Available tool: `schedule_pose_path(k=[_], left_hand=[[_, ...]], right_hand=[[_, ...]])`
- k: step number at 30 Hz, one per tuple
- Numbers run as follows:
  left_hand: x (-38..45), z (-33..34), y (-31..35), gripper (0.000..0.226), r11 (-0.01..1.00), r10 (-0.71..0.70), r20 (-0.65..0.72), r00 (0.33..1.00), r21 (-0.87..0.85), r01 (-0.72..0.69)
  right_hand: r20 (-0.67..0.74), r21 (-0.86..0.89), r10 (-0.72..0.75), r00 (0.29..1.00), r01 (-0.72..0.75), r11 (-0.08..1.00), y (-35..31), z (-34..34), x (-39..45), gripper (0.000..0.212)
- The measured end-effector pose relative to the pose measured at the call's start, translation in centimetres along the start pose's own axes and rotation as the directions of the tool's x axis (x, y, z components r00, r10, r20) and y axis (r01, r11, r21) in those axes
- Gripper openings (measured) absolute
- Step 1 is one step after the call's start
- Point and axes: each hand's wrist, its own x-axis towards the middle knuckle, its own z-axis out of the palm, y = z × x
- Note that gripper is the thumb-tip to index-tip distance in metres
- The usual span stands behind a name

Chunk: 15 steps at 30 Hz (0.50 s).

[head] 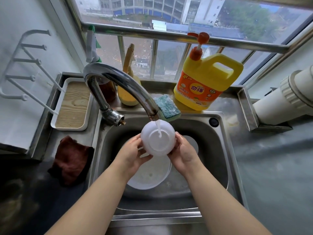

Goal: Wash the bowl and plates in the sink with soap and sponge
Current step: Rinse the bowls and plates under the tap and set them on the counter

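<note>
Under the tap (118,85), over the middle of the sink (218,160), a person holds a white bowl (158,139) upside down, its base ring facing up toward the camera. A thin stream of water (158,128) falls from the spout onto that base. The left hand (133,153) cups the bowl's left side, fingers curled round the rim and thumb on the outer wall. The right hand (183,152) grips the opposite side in the same way, fingers wrapped against the wall. Both hands carry the bowl clear of the basin floor.

Below the bowl, the plates (150,177) lie stacked flat in the basin, wet and with a cloudy film that looks like suds. Another pale round shape shows behind the right hand; whether it is a third plate or the drain cannot be told. The sponge (166,106), foamy, sits on the sink's back ledge just beside the yellow soap jug (203,82). A brown cloth (72,160) lies on the counter to the left, near a tray (72,106).

The step in hand appears to be rinsing the bowl's outside. The next move probably calls for turning the bowl over so water reaches the inside, keeping a firm two-handed hold since the wet surface is likely slippery. The plates look not yet rinsed.
</note>
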Motion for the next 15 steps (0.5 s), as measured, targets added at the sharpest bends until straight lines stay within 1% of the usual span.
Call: schedule_pose_path(k=[3,5,6,7,8,9,10,11,13,15], left_hand=[[-0.1,-0.1,-0.2,0.023,0.998,-0.039,-0.027,0.999,-0.057,0.037],[-0.2,-0.2,-0.4,0.023,0.995,-0.087,-0.036,0.996,-0.047,0.086],[-0.1,-0.2,-0.5,0.027,0.993,-0.115,-0.049,0.992,-0.037,0.113],[-0.1,-0.3,-0.6,0.031,0.991,-0.133,-0.071,0.989,-0.024,0.132],[-0.1,-0.3,-0.7,0.034,0.990,-0.143,-0.083,0.986,-0.006,0.143],[-0.2,-0.3,-0.7,0.035,0.988,-0.151,-0.073,0.986,0.013,0.153],[-0.3,-0.2,-0.7,0.035,0.986,-0.163,-0.043,0.986,0.030,0.164],[-0.5,-0.1,-0.7,0.033,0.983,-0.174,-0.009,0.985,0.054,0.174],[-0.6,0.1,-0.8,0.029,0.979,-0.173,0.016,0.985,0.114,0.170],[-0.6,0.2,-1.0,0.027,0.975,-0.135,-0.017,0.991,0.175,0.135]], right_hand=[[0.015,-0.088,0.014,1.000,-0.012,0.996,0.1,0.2,-0.7,0.034],[0.029,-0.148,0.003,1.000,0.001,0.989,0.2,0.2,-1.0,0.033],[0.037,-0.230,-0.019,0.999,0.027,0.973,0.2,0.3,-1.2,0.033],[0.045,-0.381,-0.061,0.997,0.073,0.922,0.2,0.4,-1.4,0.031],[0.065,-0.555,-0.114,0.991,0.131,0.822,0.2,0.4,-1.7,0.027],[0.105,-0.691,-0.169,0.980,0.194,0.696,0.2,0.4,-2.2,0.022],[0.157,-0.779,-0.214,0.964,0.254,0.573,0.5,0.4,-2.5,0.017],[0.221,-0.819,-0.243,0.945,0.315,0.480,0.9,0.3,-2.8,0.018],[0.332,-0.854,-0.240,0.912,0.399,0.334,1.9,0.1,-3.4,0.025],[0.470,-0.859,-0.222,0.854,0.501,0.108,2.6,-0.2,-3.7,0.030]])
